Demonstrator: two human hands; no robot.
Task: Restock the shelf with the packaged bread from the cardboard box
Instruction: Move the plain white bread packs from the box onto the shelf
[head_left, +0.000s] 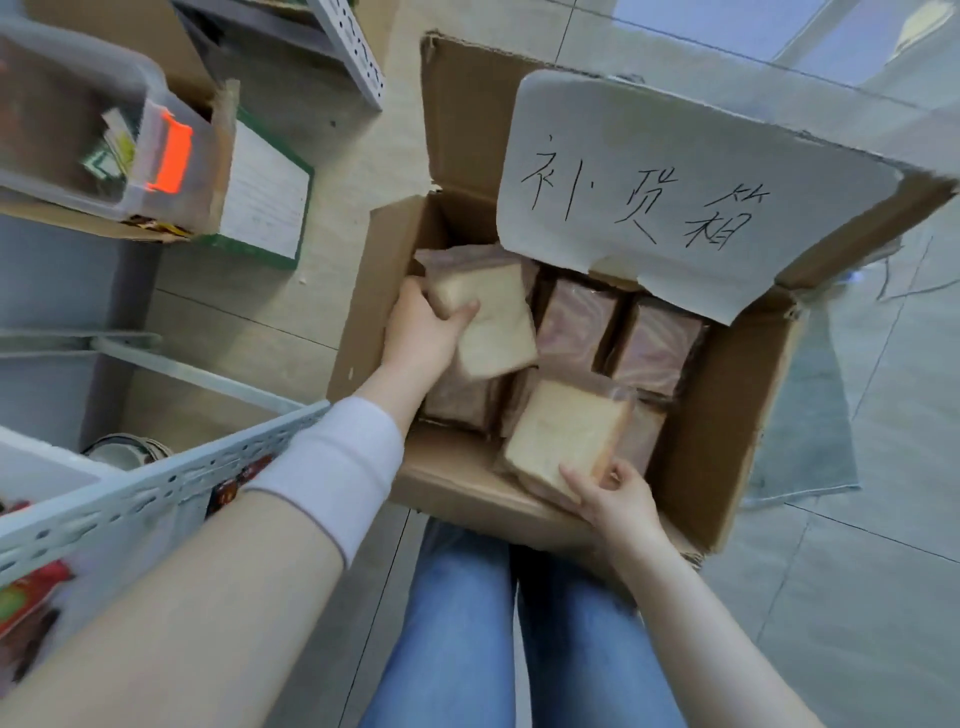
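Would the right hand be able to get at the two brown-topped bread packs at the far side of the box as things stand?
Probably not yet: the right hand is already gripping a pale bread pack. The path itself looks free, since the brown-topped packs lie uncovered in the cardboard box, just clear of the paper-covered flap.

Shop or stockroom aisle, seen from above. Perforated grey metal shelving upright (358, 49) at far left, a second perforated shelf rail (156, 483) at near left with red packaged goods (26, 597) under it. Clear plastic storage bin (78, 119) with an orange latch at far left, holding small packets. Pale tiled floor (857, 597). Open cardboard box (727, 441) on the floor, with many identical wrapped bread packs (660, 348) and a handwritten paper sign (675, 171) on its flap.
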